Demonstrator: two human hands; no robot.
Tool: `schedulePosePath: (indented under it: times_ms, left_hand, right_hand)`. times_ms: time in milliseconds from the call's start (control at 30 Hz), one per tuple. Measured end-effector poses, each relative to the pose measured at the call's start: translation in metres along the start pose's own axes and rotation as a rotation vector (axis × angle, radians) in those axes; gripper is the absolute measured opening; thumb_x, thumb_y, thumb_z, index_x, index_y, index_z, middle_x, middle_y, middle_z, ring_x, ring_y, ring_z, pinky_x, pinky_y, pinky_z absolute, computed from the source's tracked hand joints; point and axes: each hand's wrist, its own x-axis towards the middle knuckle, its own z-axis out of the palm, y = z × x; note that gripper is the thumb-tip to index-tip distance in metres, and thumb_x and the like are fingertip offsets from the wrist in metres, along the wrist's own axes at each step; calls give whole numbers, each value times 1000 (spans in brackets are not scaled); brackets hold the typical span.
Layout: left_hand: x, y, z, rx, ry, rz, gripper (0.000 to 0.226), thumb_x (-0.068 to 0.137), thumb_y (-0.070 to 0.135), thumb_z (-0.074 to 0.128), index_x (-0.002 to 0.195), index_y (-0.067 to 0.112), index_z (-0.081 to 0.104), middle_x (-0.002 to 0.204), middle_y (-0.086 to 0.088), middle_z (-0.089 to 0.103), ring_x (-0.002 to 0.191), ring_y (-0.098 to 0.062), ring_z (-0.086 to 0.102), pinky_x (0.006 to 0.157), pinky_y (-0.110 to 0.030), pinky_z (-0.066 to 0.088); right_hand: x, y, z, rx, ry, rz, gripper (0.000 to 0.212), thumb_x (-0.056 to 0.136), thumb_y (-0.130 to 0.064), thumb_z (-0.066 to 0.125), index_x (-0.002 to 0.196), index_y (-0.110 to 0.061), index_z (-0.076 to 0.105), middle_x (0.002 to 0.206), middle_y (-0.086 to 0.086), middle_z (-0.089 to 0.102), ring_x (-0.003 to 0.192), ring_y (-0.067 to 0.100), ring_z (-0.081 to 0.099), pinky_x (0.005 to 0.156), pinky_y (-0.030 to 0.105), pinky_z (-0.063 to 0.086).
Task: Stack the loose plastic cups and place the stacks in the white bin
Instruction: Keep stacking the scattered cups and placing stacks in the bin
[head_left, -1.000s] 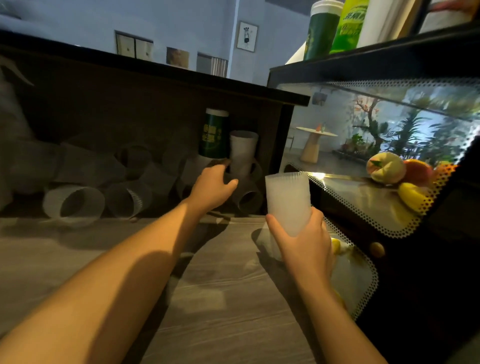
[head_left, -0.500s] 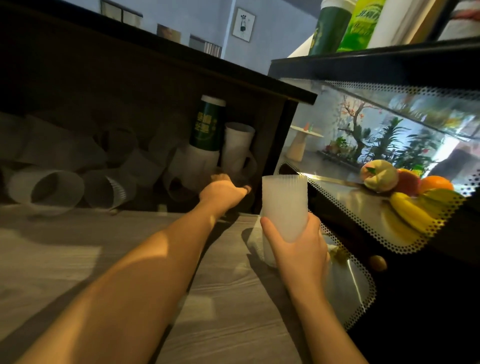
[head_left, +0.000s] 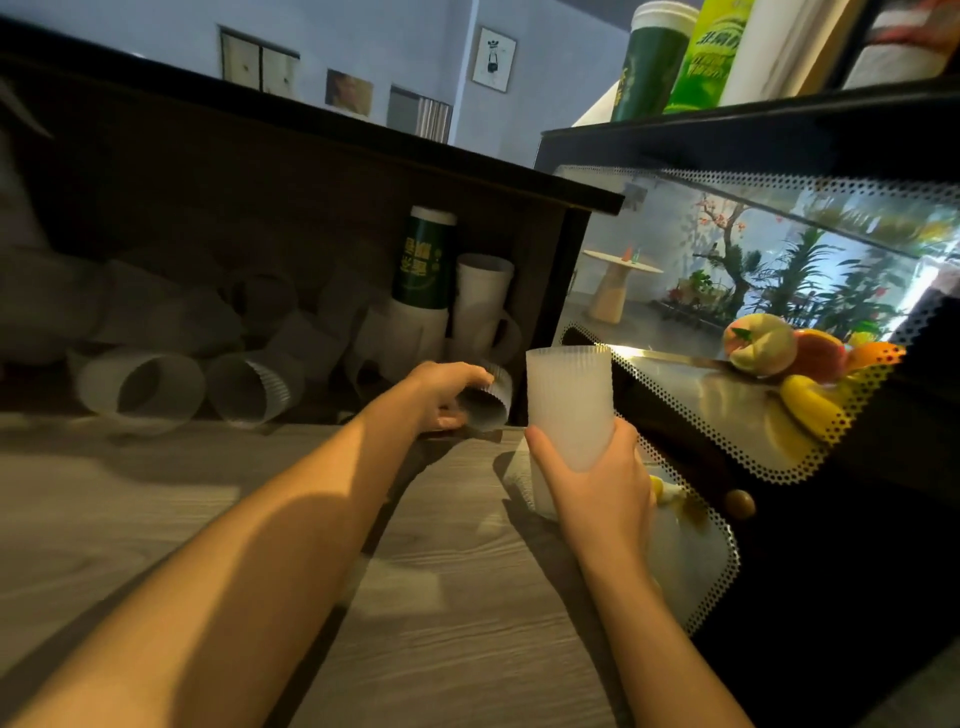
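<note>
Holding the upright stack (head_left: 567, 402) in my right hand (head_left: 597, 480), mouth up, I have the loose cup (head_left: 485, 402) just to its left, lying sideways in my curled left hand (head_left: 441, 392), its long axis tipped toward the stack, so I judge it must turn upright to nest. More frosted, ribbed cups (head_left: 140, 387) lie scattered under the dark shelf (head_left: 311, 130); no white bin shows.

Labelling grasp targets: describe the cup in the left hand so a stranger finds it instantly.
Find the dark counter with loose cups beneath. At its right end, the left hand grips a ribbed translucent cup on its side, the only loose one held, beside the upright stack.
</note>
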Motion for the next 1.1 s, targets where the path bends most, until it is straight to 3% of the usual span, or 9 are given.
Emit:
schedulePosePath:
  times_ms: [100,233,400,500,567,733,867,933,1100]
  left_hand:
    - [-20,-1,-17,3,-81,-3,26,82,27,75,105,17,68,117,-13,61,100,-26,64,70,-33,59]
    - [-47,8,-47,-135,-68,-7,35,82,27,75,112,15,62,116,-14,57,86,-21,62,63,-27,55]
    - [-76,16,-71,-342,7,211,58,82,19,75,132,10,48,124,-16,55,107,-28,64,56,-22,56]
    - [-91,12,-68,-366,-26,323,53,85,13,72,133,14,47,126,-14,56,112,-27,63,76,-28,58]
    - [-100,9,-62,-323,-63,384,47,85,15,71,128,14,52,128,-15,59,111,-24,64,90,-34,55]
    - [-104,-2,-50,32,-56,577,51,87,35,68,132,16,54,126,-3,61,118,-16,58,106,-41,45]
    - [-98,-15,-48,397,-118,565,95,71,87,46,149,34,36,151,10,40,137,-10,39,117,-42,27]
    - [-94,-18,-49,442,-160,491,106,61,98,31,150,40,31,153,8,39,134,-12,43,116,-45,25]
    - [-84,-10,-54,237,-66,466,68,92,68,32,143,25,45,137,-1,55,115,-22,58,104,-42,43]
  right_hand:
    - [-1,0,-1,-13,-12,-16,78,71,-73,64,126,-21,42,113,0,53,95,18,51,75,36,45]
    - [-5,-3,-3,-33,-79,-53,77,72,-70,65,127,-24,39,112,-2,49,95,16,48,72,33,39]
    - [-13,-13,-5,-117,-205,-174,79,74,-66,66,133,-24,35,123,0,47,105,22,52,72,31,36]
    - [-19,-19,-5,-121,-224,-277,79,74,-65,66,134,-24,37,122,-1,47,105,20,51,71,30,33]
    - [-23,-22,-4,-95,-230,-328,79,72,-65,68,133,-25,38,119,-2,47,103,19,51,70,30,34]
    - [-30,-26,-2,-59,-253,-367,81,75,-65,66,137,-24,33,124,-2,44,98,9,43,70,25,42]
    - [-28,-21,-2,-10,-225,-334,80,73,-65,67,133,-23,36,121,-2,46,95,9,44,67,25,42]
    - [-24,-17,-3,-20,-230,-326,79,71,-66,68,131,-24,38,118,-2,47,95,12,47,67,27,41]
    - [-11,-12,-9,-12,-161,-171,73,72,-65,69,125,-22,42,113,1,52,95,21,52,68,32,39]
